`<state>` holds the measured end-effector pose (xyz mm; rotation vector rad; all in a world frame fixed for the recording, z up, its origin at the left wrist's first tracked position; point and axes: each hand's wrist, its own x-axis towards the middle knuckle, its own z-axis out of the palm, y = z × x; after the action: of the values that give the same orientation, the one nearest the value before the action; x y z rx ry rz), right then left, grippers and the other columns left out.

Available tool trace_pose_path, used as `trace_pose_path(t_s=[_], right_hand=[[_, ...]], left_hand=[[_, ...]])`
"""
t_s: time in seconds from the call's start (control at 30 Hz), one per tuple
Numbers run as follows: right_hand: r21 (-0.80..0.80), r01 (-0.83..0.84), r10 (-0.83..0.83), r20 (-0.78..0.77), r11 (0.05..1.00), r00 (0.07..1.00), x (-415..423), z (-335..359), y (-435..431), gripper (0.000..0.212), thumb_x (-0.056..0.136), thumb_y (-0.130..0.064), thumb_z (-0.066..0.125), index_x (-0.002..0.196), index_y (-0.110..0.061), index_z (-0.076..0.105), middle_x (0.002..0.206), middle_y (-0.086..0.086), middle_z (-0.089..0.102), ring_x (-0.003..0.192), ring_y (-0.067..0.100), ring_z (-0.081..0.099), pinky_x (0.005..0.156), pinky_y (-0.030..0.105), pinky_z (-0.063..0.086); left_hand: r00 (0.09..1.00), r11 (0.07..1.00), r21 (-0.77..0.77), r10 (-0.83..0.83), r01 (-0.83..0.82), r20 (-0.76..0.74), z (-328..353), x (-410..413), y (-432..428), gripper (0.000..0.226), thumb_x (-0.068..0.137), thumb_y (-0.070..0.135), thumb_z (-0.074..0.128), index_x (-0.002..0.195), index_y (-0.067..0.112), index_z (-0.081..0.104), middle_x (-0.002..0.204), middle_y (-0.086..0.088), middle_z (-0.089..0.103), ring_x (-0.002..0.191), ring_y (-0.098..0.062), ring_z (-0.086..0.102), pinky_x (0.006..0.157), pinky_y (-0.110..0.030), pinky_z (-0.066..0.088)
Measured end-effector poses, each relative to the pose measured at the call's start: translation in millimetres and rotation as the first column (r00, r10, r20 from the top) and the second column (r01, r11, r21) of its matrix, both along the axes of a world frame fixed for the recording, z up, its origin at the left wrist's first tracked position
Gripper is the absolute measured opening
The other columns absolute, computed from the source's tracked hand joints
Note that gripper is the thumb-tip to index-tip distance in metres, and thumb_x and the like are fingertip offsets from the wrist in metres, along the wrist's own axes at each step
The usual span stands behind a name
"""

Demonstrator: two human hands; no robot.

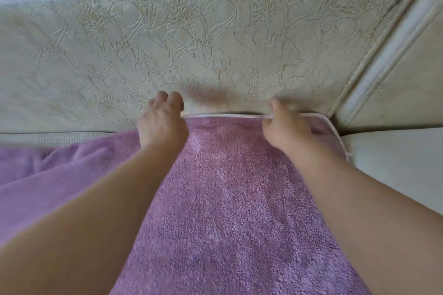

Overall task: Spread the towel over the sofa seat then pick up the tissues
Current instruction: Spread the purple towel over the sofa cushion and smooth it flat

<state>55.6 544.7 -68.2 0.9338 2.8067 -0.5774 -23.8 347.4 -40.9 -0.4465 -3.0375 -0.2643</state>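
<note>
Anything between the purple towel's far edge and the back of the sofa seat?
Nothing visible. The left hand and right hand hold the white-trimmed far hem of the purple terry towel right at the cracked cream leather backrest; no object lies between.

I see all this through one camera worn on my head, tipped forward and down along my bare forearms toward the sofa's back cushion (215, 38). It sits close (the wide lens bows the seams). The towel (227, 199) fills the lower frame, and my left hand (163, 124) and right hand (285, 129) meet the seat's back edge mid-picture. The armrest (395, 103) closes the right side.
</note>
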Motion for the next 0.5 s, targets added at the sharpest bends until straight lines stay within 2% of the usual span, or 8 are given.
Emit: trace_pose_path(t_s=[0.03,0.1,0.13,0.17,0.23,0.33,0.43,0.5], right_hand=[[0.010,-0.060,0.059,0.086,0.998,0.995,3.7,-6.9,-4.7,0.054,0.093,-0.025,0.047,0.142,-0.021,0.026,0.124,0.015,0.056,0.110,0.036,0.056,0.072,0.034,0.039],[0.059,-0.170,0.152,0.232,0.984,0.961,9.7,-19.7,-10.4,0.057,0.092,-0.026,0.048,0.142,-0.019,0.023,0.132,0.015,0.049,0.117,0.037,0.050,0.078,0.038,0.043],[0.074,-0.201,0.172,0.287,0.977,0.942,12.0,-24.4,-10.5,0.055,0.092,-0.030,0.048,0.141,-0.018,0.025,0.137,0.015,0.044,0.123,0.037,0.044,0.086,0.042,0.043],[0.066,-0.208,0.175,0.333,0.976,0.926,12.6,-26.9,-9.7,0.055,0.093,-0.037,0.046,0.141,-0.019,0.026,0.144,0.013,0.037,0.130,0.036,0.036,0.095,0.046,0.040],[0.010,-0.156,0.140,0.395,0.988,0.908,15.0,-30.1,-4.7,0.064,0.093,-0.051,0.040,0.146,-0.023,0.019,0.155,0.007,0.018,0.140,0.037,0.016,0.105,0.056,0.029],[-0.039,-0.032,0.045,0.413,0.999,0.910,22.7,-36.8,8.8,0.080,0.087,-0.067,0.035,0.149,-0.026,0.005,0.160,-0.002,-0.003,0.145,0.036,-0.003,0.107,0.064,0.020],[-0.062,0.064,-0.035,0.389,0.996,0.920,37.9,-39.7,21.4,0.086,0.085,-0.071,0.031,0.150,-0.025,-0.003,0.160,-0.001,-0.009,0.145,0.036,-0.007,0.110,0.065,0.014],[-0.070,0.107,-0.072,0.388,0.992,0.919,50.0,-39.4,28.7,0.083,0.088,-0.068,0.028,0.150,-0.025,-0.005,0.160,0.001,-0.010,0.145,0.034,-0.007,0.112,0.061,0.012]], left_hand=[[0.999,0.999,-0.037,-0.002,0.003,0.052,-9.1,5.5,1.4,0.011,0.091,0.014,0.055,0.102,0.016,0.054,0.094,-0.003,0.055,0.078,-0.020,0.051,0.060,-0.032,0.046],[0.964,0.980,-0.193,0.015,0.039,0.266,-29.2,15.4,2.3,0.017,0.096,0.020,0.047,0.111,0.016,0.056,0.091,-0.004,0.057,0.079,-0.022,0.057,0.064,-0.034,0.051],[0.931,0.964,-0.254,0.019,0.079,0.364,-38.6,19.0,1.1,0.026,0.097,0.026,0.045,0.120,0.019,0.054,0.100,-0.006,0.058,0.091,-0.025,0.057,0.072,-0.038,0.053],[0.900,0.952,-0.282,0.016,0.119,0.435,-46.0,21.6,-1.2,0.036,0.097,0.034,0.044,0.130,0.022,0.048,0.119,-0.008,0.055,0.110,-0.028,0.052,0.083,-0.044,0.051],[0.855,0.940,-0.282,-0.019,0.191,0.518,-55.1,23.2,-3.6,0.051,0.096,0.043,0.040,0.144,0.030,0.030,0.150,-0.004,0.030,0.137,-0.031,0.026,0.101,-0.054,0.037],[0.840,0.934,-0.287,-0.023,0.210,0.541,-58.6,23.5,-6.1,0.058,0.096,0.047,0.034,0.148,0.037,0.011,0.159,0.001,0.002,0.145,-0.028,0.001,0.110,-0.056,0.018],[0.870,0.941,-0.305,0.025,0.145,0.492,-61.6,33.3,-8.9,0.060,0.095,0.054,0.030,0.148,0.039,0.006,0.159,0.001,-0.009,0.145,-0.030,-0.006,0.111,-0.057,0.014],[0.863,0.924,-0.323,-0.014,0.204,0.505,-65.2,45.3,-10.2,0.064,0.094,0.059,0.026,0.148,0.039,-0.001,0.158,0.001,-0.013,0.145,-0.030,-0.009,0.112,-0.060,0.012]])
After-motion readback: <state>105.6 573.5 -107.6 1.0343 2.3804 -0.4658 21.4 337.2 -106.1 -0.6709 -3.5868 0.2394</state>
